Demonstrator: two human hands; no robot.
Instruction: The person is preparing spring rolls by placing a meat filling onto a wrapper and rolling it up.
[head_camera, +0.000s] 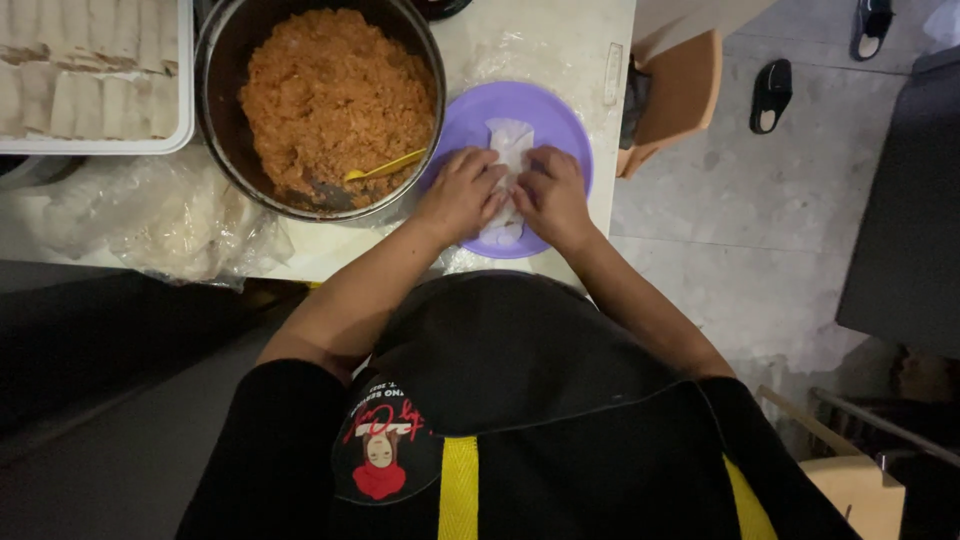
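A thin white wrapper sheet (511, 142) lies on a purple plate (560, 130) at the table's near edge. My left hand (462, 193) and my right hand (551, 196) both press on the wrapper's near part, fingertips meeting over its middle and folding it. Whatever is under the fingers is hidden. Just left of the plate stands a large dark pot (222, 60) full of orange-brown minced filling (335, 95), with a yellow spoon (388, 166) lying in it.
A white tray (186, 100) with rows of pale rolled pieces sits at the far left. A crumpled clear plastic bag (170, 215) lies in front of it. A wooden stool (680, 95) stands right of the table, with black slippers (771, 95) on the tiled floor.
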